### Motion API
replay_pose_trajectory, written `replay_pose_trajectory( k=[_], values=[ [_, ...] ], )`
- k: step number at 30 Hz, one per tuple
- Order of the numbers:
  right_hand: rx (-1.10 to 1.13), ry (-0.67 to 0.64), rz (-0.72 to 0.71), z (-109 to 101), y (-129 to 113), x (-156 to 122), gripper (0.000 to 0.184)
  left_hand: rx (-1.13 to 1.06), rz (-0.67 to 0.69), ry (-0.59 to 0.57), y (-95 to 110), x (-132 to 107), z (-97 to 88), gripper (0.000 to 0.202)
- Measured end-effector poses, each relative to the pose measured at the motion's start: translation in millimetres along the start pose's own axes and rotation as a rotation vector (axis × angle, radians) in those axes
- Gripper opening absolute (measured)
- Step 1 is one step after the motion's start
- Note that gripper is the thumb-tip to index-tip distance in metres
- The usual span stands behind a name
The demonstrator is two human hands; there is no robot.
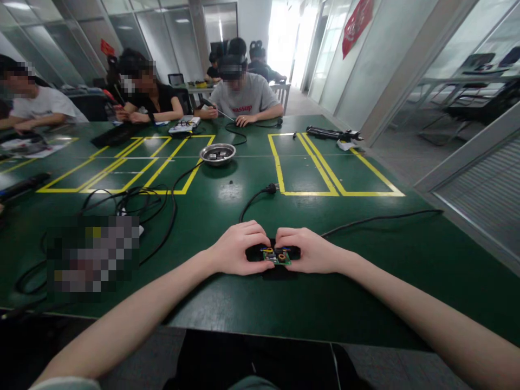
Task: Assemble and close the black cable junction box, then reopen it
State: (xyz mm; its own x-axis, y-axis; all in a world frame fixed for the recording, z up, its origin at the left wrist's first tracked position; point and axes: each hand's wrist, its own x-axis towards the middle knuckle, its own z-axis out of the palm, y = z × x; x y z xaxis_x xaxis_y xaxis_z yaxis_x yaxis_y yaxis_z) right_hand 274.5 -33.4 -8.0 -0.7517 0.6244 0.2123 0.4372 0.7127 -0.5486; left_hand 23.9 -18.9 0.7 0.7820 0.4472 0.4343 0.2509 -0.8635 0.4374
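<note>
A small green circuit board (277,257) with a copper coil and other parts on it is pinched between my two hands, just above the table. My left hand (239,249) grips its left side, thumb along the near edge and fingers curled behind. On the other side, my right hand (311,251) holds it in the same way. Something black shows behind and below the board, partly hidden by my fingers, and I cannot make out what it is. Beyond my hands lies a black power plug (271,188), its cord running down behind my left hand.
The green table (227,303) carries yellow tape outlines. A metal bowl (218,154) holds small metal parts. Coiled black cable (142,200) lies left, beside a blurred-out object. Another cord (382,218) runs right. Several people sit across the table; one in grey (247,97) holds a tool.
</note>
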Motion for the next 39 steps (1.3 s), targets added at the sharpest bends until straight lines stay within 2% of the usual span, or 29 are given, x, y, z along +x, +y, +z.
replay_pose_trajectory(
  k=[4,10,12,17,24,29,39],
  values=[
    [-0.081,0.032,0.042,0,0,-1,0.021,-0.004,-0.032,-0.005,-1,0,-0.2,0.023],
    [-0.238,0.054,0.164,-3,-5,1,0.058,-0.010,-0.073,0.052,-6,-2,0.2,0.019],
    [-0.253,0.071,0.160,-4,-3,1,0.066,-0.006,-0.106,0.040,-9,-3,0.6,0.019],
    [-0.293,0.106,0.109,-1,4,2,0.072,0.096,-0.210,-0.013,-14,-3,2.2,0.021],
    [-0.391,0.153,0.218,14,4,5,0.085,0.254,-0.263,-0.019,-12,2,6.6,0.022],
    [-0.421,0.194,0.277,20,0,6,0.083,0.279,-0.279,-0.024,-16,3,8.4,0.021],
    [-0.372,0.213,0.285,23,-3,8,0.078,0.307,-0.286,-0.010,-21,2,6.8,0.026]
  ],
)
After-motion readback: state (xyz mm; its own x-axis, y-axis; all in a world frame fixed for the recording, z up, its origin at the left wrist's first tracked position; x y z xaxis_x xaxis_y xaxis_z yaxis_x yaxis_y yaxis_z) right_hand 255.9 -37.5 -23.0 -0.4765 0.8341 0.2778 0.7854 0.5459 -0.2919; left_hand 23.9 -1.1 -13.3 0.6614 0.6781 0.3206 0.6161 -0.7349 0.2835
